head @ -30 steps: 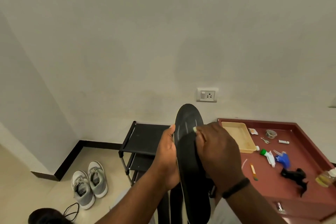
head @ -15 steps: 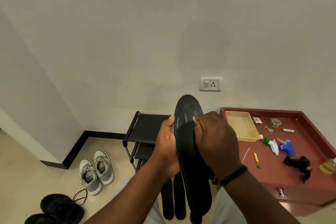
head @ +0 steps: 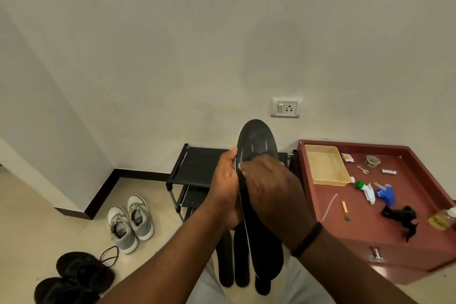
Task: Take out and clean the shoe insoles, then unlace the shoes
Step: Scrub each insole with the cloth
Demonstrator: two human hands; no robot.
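Observation:
A black insole (head: 256, 140) stands upright in front of me, toe end up. My left hand (head: 225, 187) grips its left edge, with further black insoles (head: 234, 261) hanging below behind it. My right hand (head: 269, 192) presses a small white wipe (head: 239, 165) against the insole's face, fingers curled round it. A pair of grey sneakers (head: 130, 222) stands on the floor at the left. Black shoes (head: 79, 276) with a loose lace lie at the bottom left.
A black shoe rack (head: 197, 168) stands against the wall behind the insole. To the right is a red-brown cabinet top (head: 407, 237) with a beige tray (head: 325, 165), a blue spray head (head: 385, 192), tape roll, keys and a bottle. A wall socket (head: 285, 107) sits above.
The view has tilted down and right, bringing the black shoes into view. My right hand with the wipe has slid slightly left across the insole. The left hand's grip is unchanged.

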